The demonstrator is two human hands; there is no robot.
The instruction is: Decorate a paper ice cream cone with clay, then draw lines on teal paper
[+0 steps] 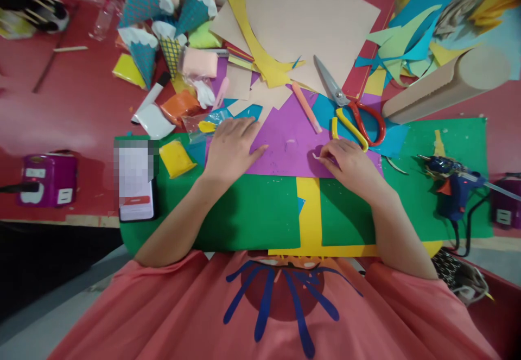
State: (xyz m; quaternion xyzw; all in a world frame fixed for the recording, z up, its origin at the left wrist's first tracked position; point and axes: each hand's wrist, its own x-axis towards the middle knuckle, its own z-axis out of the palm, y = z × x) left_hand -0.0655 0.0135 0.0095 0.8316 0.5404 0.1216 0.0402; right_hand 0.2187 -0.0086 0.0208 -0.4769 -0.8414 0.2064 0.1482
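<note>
A purple foam sheet (280, 145) lies over a green sheet (260, 213) in front of me. My left hand (230, 151) rests at its left side, palm down, with fingers stretched out. By those fingertips is a clear bag with a bit of yellow clay (207, 126). My right hand (348, 167), above the purple sheet's right part, has thumb and fingers pinched on a small white scrap (316, 156). Just beyond it lie scissors (340, 96) with one red and one yellow handle loop. A pink marker (306, 107) sits between the hands, farther off.
A glue gun (458, 186) stands at right, its cord hanging. A phone (136, 181) and a yellow clay packet (178, 159) are at left. Paper cones (138, 56) and clay packets crowd the back left; a beige foam roll (443, 86) and coloured scraps (401, 50) the back right.
</note>
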